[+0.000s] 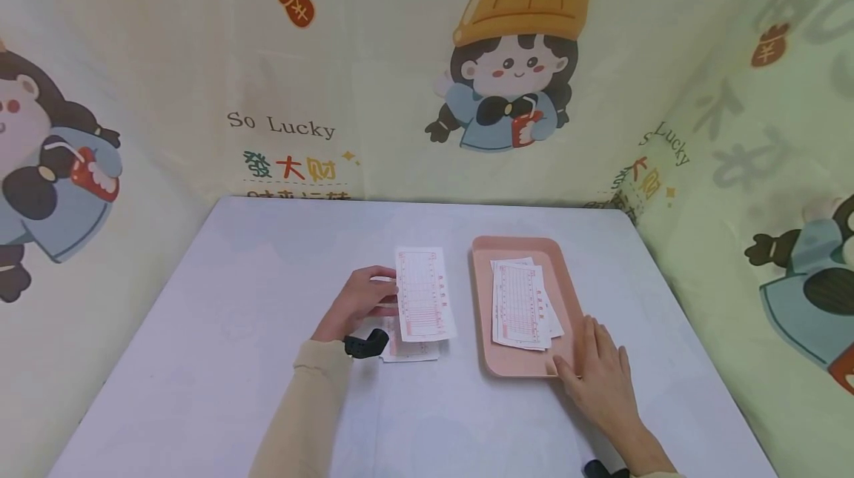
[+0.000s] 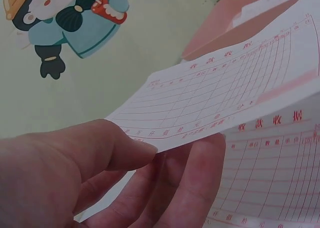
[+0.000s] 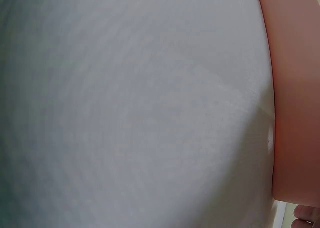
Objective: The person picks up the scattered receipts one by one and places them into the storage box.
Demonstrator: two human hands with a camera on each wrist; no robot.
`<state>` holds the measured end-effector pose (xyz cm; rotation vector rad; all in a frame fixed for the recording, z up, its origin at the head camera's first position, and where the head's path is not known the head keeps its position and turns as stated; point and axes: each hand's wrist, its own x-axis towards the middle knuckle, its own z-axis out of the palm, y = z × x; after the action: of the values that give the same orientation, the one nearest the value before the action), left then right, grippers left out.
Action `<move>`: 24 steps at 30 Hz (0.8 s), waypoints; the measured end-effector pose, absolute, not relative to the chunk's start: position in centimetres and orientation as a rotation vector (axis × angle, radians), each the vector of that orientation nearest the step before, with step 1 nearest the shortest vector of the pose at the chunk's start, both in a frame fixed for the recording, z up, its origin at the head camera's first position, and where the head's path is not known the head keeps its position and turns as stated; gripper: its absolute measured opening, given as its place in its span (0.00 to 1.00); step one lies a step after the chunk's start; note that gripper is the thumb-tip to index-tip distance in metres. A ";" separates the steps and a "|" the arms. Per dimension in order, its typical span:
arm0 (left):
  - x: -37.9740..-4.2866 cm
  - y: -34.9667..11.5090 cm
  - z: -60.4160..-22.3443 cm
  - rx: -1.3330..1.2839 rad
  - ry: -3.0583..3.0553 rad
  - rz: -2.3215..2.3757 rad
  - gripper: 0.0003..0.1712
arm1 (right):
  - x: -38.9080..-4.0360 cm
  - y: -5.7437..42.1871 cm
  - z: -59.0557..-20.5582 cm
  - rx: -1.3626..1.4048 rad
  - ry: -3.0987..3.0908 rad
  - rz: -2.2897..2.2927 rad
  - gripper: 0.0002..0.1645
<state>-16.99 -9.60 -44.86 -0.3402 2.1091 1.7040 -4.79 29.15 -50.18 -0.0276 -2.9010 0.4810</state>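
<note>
My left hand (image 1: 360, 296) pinches the edge of a white receipt slip (image 1: 424, 293) printed in red, with the thumb on top and fingers beneath. In the left wrist view that slip (image 2: 210, 87) bows upward, lifted over more receipts (image 2: 270, 173). These lower receipts (image 1: 414, 350) lie on the table, partly hidden by the held one. To the right, a pink tray (image 1: 482, 315) carries a loose pile of similar receipts (image 1: 520, 305). My right hand (image 1: 603, 378) rests at the tray's near right corner, fingers extended along its rim and thumb by the near edge.
A white table (image 1: 220, 359) bears all of this. Behind it and at both sides hang pale cloth walls (image 1: 387, 93) printed with cartoon figures and lettering. In the right wrist view the tray's side wall (image 3: 297, 97) stands at the right edge.
</note>
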 end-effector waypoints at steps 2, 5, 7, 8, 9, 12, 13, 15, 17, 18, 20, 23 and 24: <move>-17.0 -9.4 -44.8 -0.328 2.101 1.716 0.21 | -4.8 29.1 -50.2 -0.027 -2.899 0.484 0.57; -17.1 -9.0 -44.7 -0.307 2.080 1.744 0.20 | -4.8 29.2 -50.1 -0.025 -2.896 0.485 0.57; -17.0 -8.7 -44.5 -0.288 2.061 1.767 0.20 | -4.8 29.2 -50.2 -0.022 -2.892 0.485 0.58; -17.0 -8.5 -44.4 -0.275 2.051 1.776 0.20 | -4.8 29.2 -50.2 -0.021 -2.891 0.485 0.58; -17.0 -8.3 -44.3 -0.265 2.042 1.784 0.20 | -4.8 29.3 -50.2 -0.020 -2.890 0.486 0.58; -17.0 -7.4 -43.9 -0.233 2.021 1.798 0.20 | -4.8 29.3 -50.3 -0.017 -2.886 0.491 0.58; -17.0 -7.1 -43.8 -0.223 2.020 1.797 0.19 | -4.8 29.3 -50.3 -0.016 -2.887 0.492 0.58; -17.1 -6.5 -43.6 -0.203 2.012 1.796 0.19 | -4.8 29.3 -50.3 -0.015 -2.884 0.497 0.58; -17.2 -5.8 -43.4 -0.181 2.014 1.787 0.19 | -4.8 29.3 -50.3 -0.013 -2.882 0.501 0.59; -17.3 -5.4 -43.4 -0.176 2.011 1.784 0.19 | -4.8 29.3 -50.3 -0.012 -2.879 0.501 0.59; -17.4 -4.7 -43.3 -0.166 2.012 1.770 0.19 | -4.8 29.3 -50.3 -0.011 -2.876 0.500 0.59; -17.6 -3.8 -43.3 -0.148 2.020 1.754 0.19 | -4.8 29.3 -50.4 -0.007 -2.866 0.500 0.58; -17.6 -3.5 -43.3 -0.146 2.018 1.751 0.19 | -4.8 29.3 -50.5 -0.006 -2.864 0.500 0.58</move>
<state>-17.64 -3.46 -43.26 -0.1462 2.0183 1.7514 -4.80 29.33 -50.47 -0.0055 -2.8637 0.5004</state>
